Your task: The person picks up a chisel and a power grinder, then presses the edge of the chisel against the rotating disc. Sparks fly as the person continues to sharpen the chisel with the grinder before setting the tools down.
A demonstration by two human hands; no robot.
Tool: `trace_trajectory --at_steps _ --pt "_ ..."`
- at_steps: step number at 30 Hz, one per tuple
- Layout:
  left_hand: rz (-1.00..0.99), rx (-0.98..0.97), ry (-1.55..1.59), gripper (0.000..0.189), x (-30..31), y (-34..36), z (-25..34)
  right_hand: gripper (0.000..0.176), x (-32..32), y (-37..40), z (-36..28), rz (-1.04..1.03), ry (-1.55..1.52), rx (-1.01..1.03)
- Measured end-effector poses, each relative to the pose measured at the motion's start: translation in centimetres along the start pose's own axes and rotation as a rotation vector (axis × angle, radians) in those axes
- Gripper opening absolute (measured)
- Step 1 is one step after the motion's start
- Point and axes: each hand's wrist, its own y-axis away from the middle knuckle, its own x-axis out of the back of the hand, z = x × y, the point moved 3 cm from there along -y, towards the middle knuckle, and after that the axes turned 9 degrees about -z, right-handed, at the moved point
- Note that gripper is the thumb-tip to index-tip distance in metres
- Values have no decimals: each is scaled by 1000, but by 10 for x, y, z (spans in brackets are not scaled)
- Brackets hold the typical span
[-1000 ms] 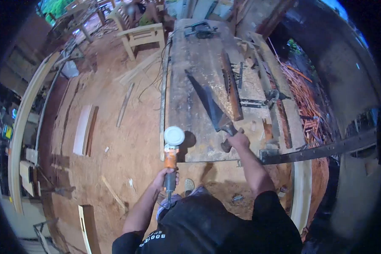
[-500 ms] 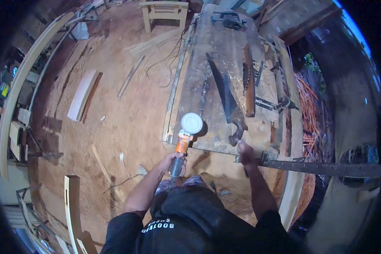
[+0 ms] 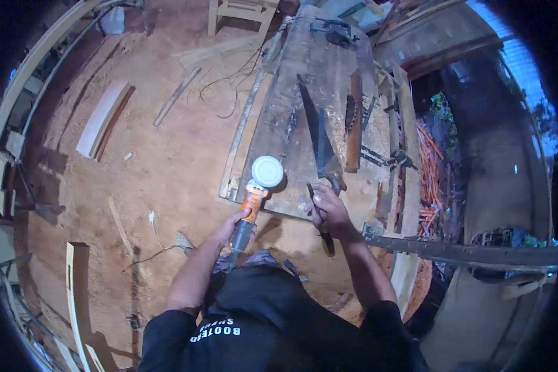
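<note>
My left hand (image 3: 237, 228) is wrapped round the body of an orange and grey angle grinder (image 3: 252, 201) with a round white disc at its top, over the near left corner of the workbench (image 3: 291, 167). In my right hand (image 3: 328, 211) is a thin dark tool (image 3: 327, 243) with a yellowish lower end, pointing up past my fingers. Just beyond that hand lies a handsaw (image 3: 314, 124), its handle partly hidden by my fingers. A long brown wooden piece (image 3: 354, 124) rests to the right of the saw.
A dark metal bar (image 3: 452, 249) juts right from the bench's near right corner. Cables and a wooden frame (image 3: 242, 13) are beyond the bench on the left. Boards (image 3: 104, 121) lie on the dirt floor, and an upright timber (image 3: 77, 297) stands at lower left.
My right hand has moved left and inward from beside the saw handle, and the thin tool now shows clearly in it. The whole view has shifted slightly; the grinder stays in my left hand.
</note>
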Motion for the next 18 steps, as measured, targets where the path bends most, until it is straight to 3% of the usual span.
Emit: trace_trajectory --at_steps 6,9,12,18 --pt "79 -26 -49 67 -10 5 3 47 -7 -13 5 -109 -85 4" --pt "69 -32 -30 66 -11 8 4 37 -4 -28 10 -37 192 -9" --pt "61 -69 -18 65 -16 12 7 34 -13 -40 -1 142 896 229" --pt "3 -72 0 64 -15 11 8 34 -26 -63 -34 95 1232 258"
